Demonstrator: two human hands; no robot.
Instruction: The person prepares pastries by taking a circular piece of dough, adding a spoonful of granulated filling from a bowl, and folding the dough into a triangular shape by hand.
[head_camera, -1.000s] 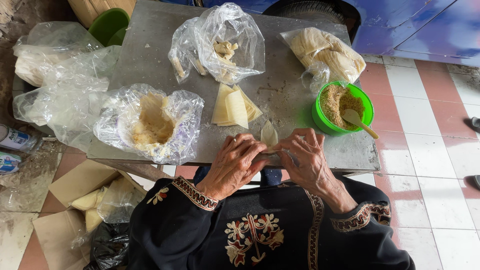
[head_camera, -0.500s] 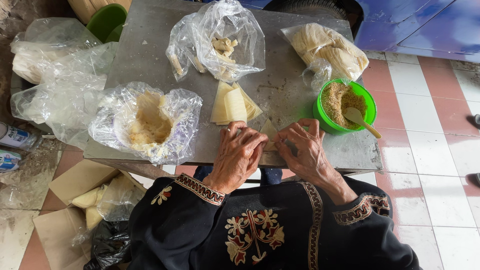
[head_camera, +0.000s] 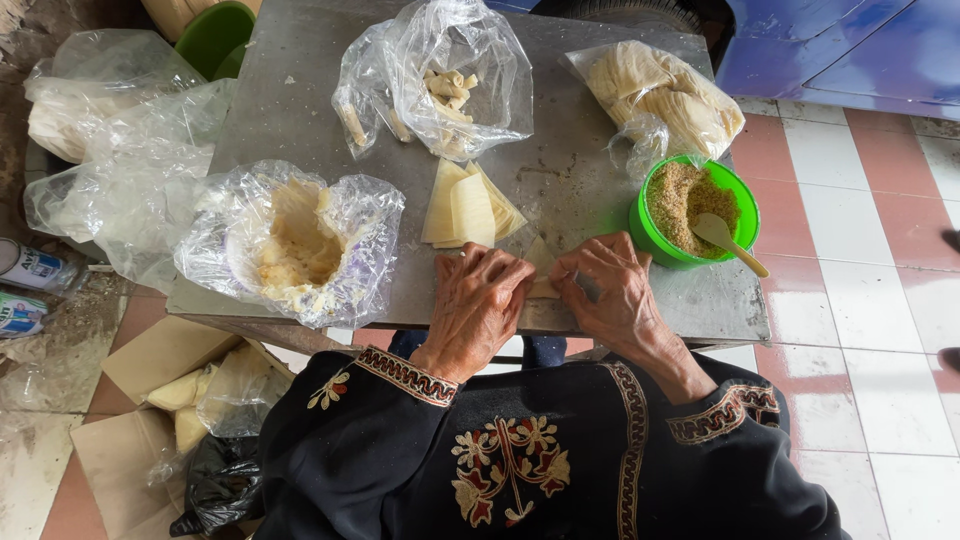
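Wrapper: pale sheet (head_camera: 543, 272) pinned flat on the metal table (head_camera: 580, 180) near its front edge, between both hands, so that it cannot slide while being folded.
Left hand: (head_camera: 478, 305) palm down, fingertips pressed onto the sheet's left side; closed down on it rather than lifted.
Right hand: (head_camera: 612, 290) mirrored on the right side, fingers curled over the sheet's edge; hands close together, fingertips almost meeting over the sheet.
Wrapper stack: (head_camera: 468, 205) fanned just beyond the hands, within easy reach for taking one at a time.
Green bowl: (head_camera: 695, 212) of brown crumbly filling just right of the right hand, wooden spoon (head_camera: 728, 240) left leaning in it, handle pointing outward for a quick grab.
Bag of dough: (head_camera: 290, 245) open-mouthed plastic over a bowl at the left, rim rolled back for access.
Bag of rolls: (head_camera: 440, 85) small pale rolled pieces kept at the far side, out of the working spot.
Spare wrappers: sealed bag (head_camera: 660, 95) at the far right, clear of the crumbs.
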